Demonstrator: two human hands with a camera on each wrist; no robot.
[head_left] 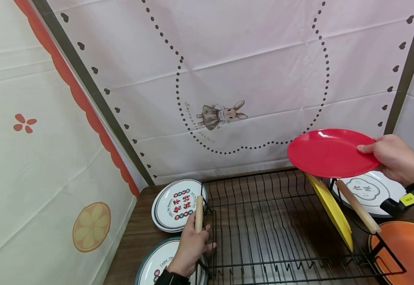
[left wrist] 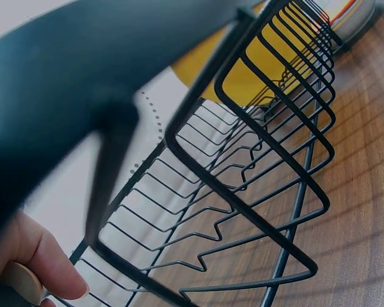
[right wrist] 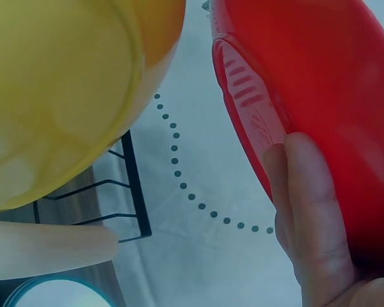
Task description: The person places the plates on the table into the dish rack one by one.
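The right hand [head_left: 393,158] pinches the red plate [head_left: 331,152] at its right rim, thumb on top and fingers beneath, holding it nearly level in the air above the right end of the black wire dish rack [head_left: 278,225]; the rim hold keeps the plate's face free of the hand. The left hand [head_left: 190,247] is curled round the rack's left wooden handle [head_left: 199,213], apparently to steady the rack. A yellow plate [head_left: 329,209] stands tilted in the slots just below the red one. The head view alone shows both hands, the patterned plates [head_left: 174,204] at left and the orange plate [head_left: 406,247] at right; the right wrist view adds the red plate's ribbed underside [right wrist: 243,83], and the left wrist view shows the rack's wires [left wrist: 256,192] close up, with only a thumb visible
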